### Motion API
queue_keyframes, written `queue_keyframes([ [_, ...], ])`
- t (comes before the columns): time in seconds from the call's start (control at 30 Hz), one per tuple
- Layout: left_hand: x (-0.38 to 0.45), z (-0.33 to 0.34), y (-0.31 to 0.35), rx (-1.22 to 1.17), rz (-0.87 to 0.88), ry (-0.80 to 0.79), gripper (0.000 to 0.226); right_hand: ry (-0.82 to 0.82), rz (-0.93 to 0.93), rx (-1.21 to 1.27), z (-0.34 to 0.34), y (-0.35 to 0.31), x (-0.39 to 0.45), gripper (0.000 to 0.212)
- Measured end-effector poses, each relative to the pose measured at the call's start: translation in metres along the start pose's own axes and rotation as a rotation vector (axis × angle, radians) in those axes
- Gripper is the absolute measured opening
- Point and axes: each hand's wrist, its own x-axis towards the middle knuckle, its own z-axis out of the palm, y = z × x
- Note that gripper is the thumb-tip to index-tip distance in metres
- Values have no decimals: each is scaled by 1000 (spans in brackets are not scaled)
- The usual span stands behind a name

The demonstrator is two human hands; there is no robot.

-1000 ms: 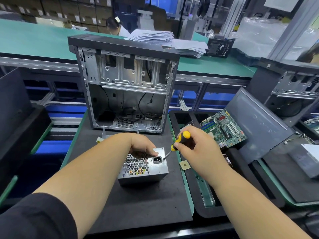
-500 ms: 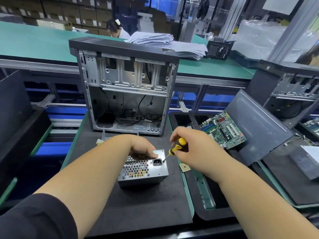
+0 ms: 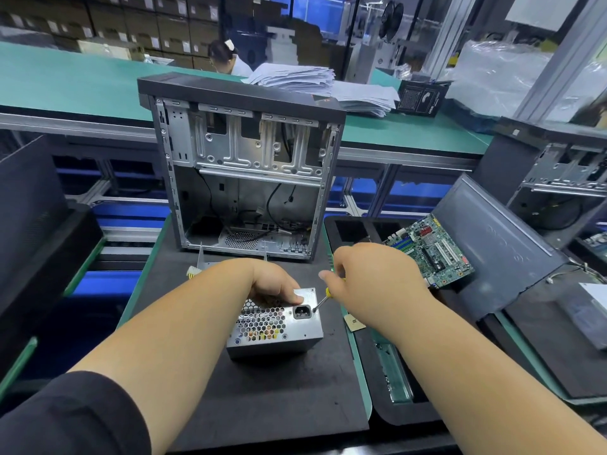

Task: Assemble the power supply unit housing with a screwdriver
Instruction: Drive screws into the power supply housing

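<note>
the dark foam mat (image 3: 262,399) lies bare in front of the grey metal power supply box (image 3: 276,326). behind the box, the open silver-and-black computer case (image 3: 243,165) stands upright and blocks the far side. the left hand (image 3: 272,284) covers the box's top; the right hand (image 3: 371,284) crowds its right edge with the yellow-handled screwdriver (image 3: 323,298).

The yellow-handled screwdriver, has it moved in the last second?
Yes. The yellow-handled screwdriver tilted flatter, its handle dropping toward the grey metal power supply box; its tip stayed beside the socket.
</note>
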Motion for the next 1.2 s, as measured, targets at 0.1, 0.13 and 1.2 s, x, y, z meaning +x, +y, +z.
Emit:
queue_keyframes([
  [0.1,0,0,0,-17,-4,4,12,-32,-59,213,-2,0,-1,26],
  [0.13,0,-1,0,-17,-4,0,12,-39,-84,265,-3,1,-2,32],
  [1.2,-5,2,3,-19,-11,11,12,2,-53,303,-6,2,1,21],
])
